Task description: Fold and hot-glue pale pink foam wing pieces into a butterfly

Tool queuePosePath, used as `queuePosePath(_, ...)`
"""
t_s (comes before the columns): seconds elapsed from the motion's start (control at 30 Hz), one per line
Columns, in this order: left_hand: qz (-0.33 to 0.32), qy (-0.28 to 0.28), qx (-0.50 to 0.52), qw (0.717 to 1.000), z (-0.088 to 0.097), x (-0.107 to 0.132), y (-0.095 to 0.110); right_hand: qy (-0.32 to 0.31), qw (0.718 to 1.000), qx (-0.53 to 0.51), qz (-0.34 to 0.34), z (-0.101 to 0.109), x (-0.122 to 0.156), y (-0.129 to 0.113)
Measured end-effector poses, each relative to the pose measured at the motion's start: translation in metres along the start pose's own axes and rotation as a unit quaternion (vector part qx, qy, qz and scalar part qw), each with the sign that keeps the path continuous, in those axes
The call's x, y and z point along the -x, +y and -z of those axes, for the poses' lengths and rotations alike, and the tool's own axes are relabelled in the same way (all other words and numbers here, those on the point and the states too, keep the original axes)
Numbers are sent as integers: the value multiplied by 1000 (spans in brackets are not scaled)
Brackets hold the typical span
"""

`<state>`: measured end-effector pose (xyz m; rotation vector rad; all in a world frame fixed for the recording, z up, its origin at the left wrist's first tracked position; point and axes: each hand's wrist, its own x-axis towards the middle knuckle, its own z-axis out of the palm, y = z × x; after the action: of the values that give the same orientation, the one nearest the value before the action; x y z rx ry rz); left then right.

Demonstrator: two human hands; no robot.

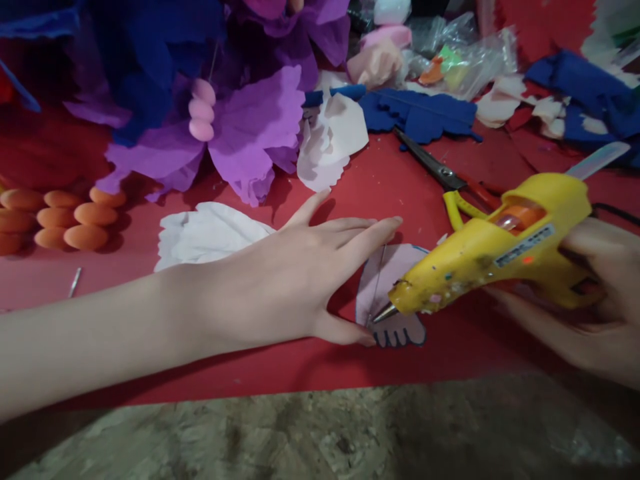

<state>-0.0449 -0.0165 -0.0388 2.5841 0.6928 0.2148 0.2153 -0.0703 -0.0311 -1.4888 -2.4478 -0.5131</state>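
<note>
A pale pink cutout with a dark blue edge (367, 287) lies flat on the red table. My left hand (305, 273) reaches over from the left with fingers spread, its thumb touching the lower edge of the cutout and its fingertips by the upper edge. From the right, my right hand (610, 287) is closed around a yellow glue gun (480, 247). Its metal nozzle points down at the cutout, beside my left thumb. A thin straight line, like wire or thread, runs along the cutout. The gun hides part of the cutout's right side.
Scissors (445, 175) lie behind the glue gun. White crinkled paper (205, 233) is left of my hand, near orange egg-shaped pieces (65, 217). Purple paper petals (250, 140) and pink beads (201, 110) stand behind. Blue scraps (420, 113) are farther back. The red table (240, 380) ends in front.
</note>
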Motion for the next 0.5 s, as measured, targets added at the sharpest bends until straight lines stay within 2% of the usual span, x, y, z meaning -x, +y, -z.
queuePosePath(0.27,2,-7,0,1000,0,-1,-1,18,999,32,19,-2,3,1)
queuePosePath(0.5,6,-7,-1,1000,0,-1,-1,2,1000,15,-23,-2,2,6)
